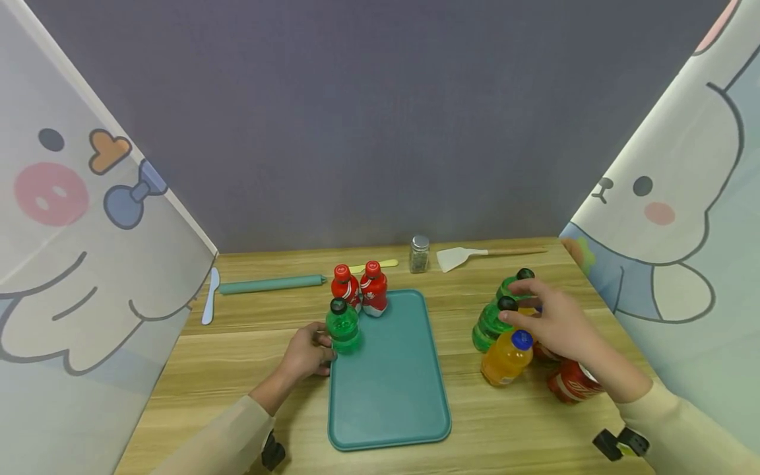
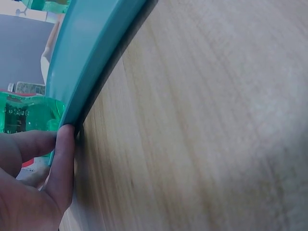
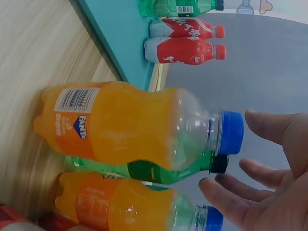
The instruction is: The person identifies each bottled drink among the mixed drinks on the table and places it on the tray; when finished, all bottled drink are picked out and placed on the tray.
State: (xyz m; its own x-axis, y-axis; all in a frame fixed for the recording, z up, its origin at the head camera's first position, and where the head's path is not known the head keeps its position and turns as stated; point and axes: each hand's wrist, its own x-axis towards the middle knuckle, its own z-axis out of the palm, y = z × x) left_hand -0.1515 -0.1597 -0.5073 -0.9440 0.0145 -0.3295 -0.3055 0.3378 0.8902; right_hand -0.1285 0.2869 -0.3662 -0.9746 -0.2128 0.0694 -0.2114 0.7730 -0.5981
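At the left edge of the teal tray (image 1: 388, 389), my left hand (image 1: 305, 353) rests its fingers against the rim, beside a green soda bottle (image 1: 342, 330) with a black cap. The left wrist view has the fingertips (image 2: 66, 132) right at that rim. Two red bottles (image 1: 374, 290) stand at the tray's far left corner. Over a group of drinks on the right hovers my right hand (image 1: 552, 316), fingers spread, nothing in its grasp. Beneath it are green bottles (image 1: 489, 326) and orange Fanta bottles (image 3: 130, 127) with blue caps.
Red cola cans (image 1: 572, 382) sit below my right forearm, partly hidden. Along the back lie a teal rolling pin (image 1: 270, 284), a yellow utensil (image 1: 388, 264), a glass shaker (image 1: 419, 256) and a white spatula (image 1: 457, 257). A pale blue knife (image 1: 210, 297) lies far left.
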